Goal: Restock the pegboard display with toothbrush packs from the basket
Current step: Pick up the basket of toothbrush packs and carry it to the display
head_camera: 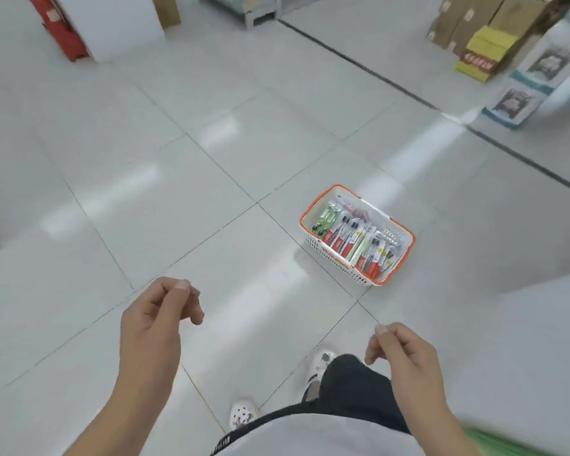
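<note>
Single head-worn wide-angle view, pitched steeply down and forward over the tiled floor. Close to both hands: left hand and right hand fill the lower frame, shoes and torso right below. Basket mid-frame, right of centre, well ahead of the hands. Cartons far off at the top edge (edges visibly bent). No second view to overlap with.

A: pretty bright and even, soft white glare streaks on the glossy floor, barely any shadows.

B: yeah, but the whole frame's smeary, and tile lines bow toward the edges, corners look stretched and mushy.
</note>
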